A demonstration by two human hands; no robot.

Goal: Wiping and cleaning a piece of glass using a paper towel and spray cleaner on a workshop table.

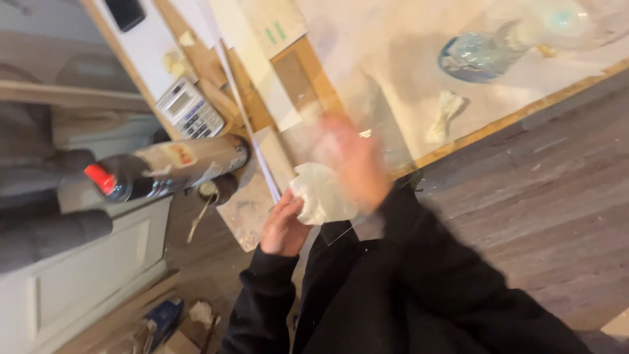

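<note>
My left hand (283, 228), in a black sleeve, is curled around a crumpled white cloth (324, 195) and holds it just in front of the worktable's wooden edge (458, 141). My right hand (354, 162) is a blur just above the cloth, touching or nearly touching its upper side; its fingers cannot be made out. A thin clear pane (383, 147) seems to stand behind the hands, with faint edges showing near my right sleeve.
A spray can with a red cap (170, 167) lies to the left. A calculator (190, 108) and a dark phone (124, 13) sit beyond it. On the table are a bluish glass vessel (478, 56) and a crumpled paper (445, 115). Scraps litter the floor (200, 311).
</note>
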